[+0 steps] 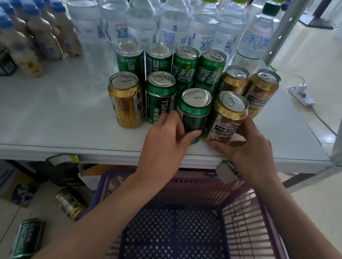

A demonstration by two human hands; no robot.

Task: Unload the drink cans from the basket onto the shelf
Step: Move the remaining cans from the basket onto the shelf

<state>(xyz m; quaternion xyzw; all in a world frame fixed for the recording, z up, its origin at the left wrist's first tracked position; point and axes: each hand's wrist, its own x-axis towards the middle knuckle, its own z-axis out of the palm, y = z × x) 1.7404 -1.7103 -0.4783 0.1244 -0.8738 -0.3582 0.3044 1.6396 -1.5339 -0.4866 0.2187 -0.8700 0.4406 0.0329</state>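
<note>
Your left hand (166,138) is wrapped around the lower body of a dark green beer can (194,112), thumb across its front. Your right hand (248,152) is clamped on the base of a gold beer can (226,118) just beside it at three o'clock. Both cans stand upright near the front edge of the white shelf (40,115).

To finish this step well, nudge each can back toward twelve o'clock, away from the edge, settle it flat, then let go one hand at a time so neither tips its neighbour.

Behind them, eight more cans stand in rows: green and gold, silver tops with ring pulls. Clear water bottles (141,18) with lime caps fill the back. At six o'clock, the purple basket (250,232) looks empty. Two cans lie on the floor at eight o'clock, a gold floor can (70,206) and a green floor can (26,238), so the job is probably not quite done.
</note>
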